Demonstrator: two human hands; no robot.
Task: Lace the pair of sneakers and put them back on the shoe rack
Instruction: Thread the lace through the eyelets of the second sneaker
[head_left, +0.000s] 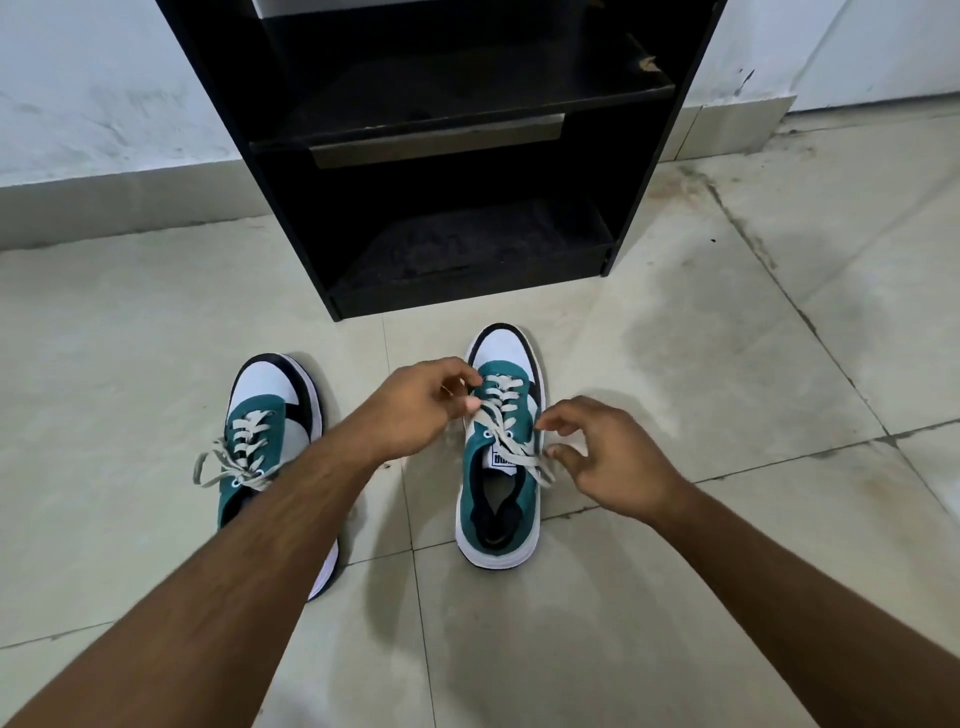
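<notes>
Pale floor tiles (649, 597) run up to a black rack (441, 156) that stands against the wall, its two shelves in view bare. Both sneakers sit on the tiles in front of it, toes toward the rack. I see the left sneaker (270, 415) with loose lace ends lying out to its side, partly under my forearm. My left hand (415, 402) is curled, its fingertips pinching a lace (501, 410) at the upper rows of the right sneaker (501, 452). My right hand (605, 452) is half open just beside the same shoe, fingers bent near the lace end; I cannot tell if it touches. I judge the lacing is nearly done on this shoe. If I pull only from one side, the ends can come out uneven, or the light shoe can slide on the smooth tile.
</notes>
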